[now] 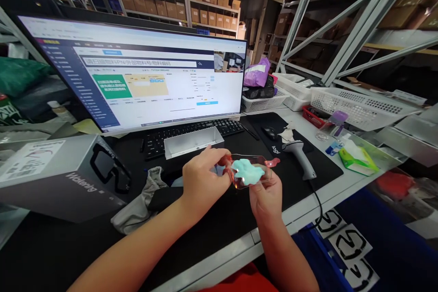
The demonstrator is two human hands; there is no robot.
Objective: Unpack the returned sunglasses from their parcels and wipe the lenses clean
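Plastic piece (251,171) being held up over desk mat (308,164)

The see-through, pink-tinted plastic piece is being held above the black desk mat, and a pale blue blob (247,172) is being carried on its upper face. Its nearer end is being pinched in a narrow, closed grip by the left hand (205,173), while its underside is being supported by the curled fingers of the right hand (265,196). A silver tray (191,142) is being seen just behind the hands, in front of a keyboard (191,130). A handheld scanner (301,157) is being seen to the right, and a grey box (58,173) to the left
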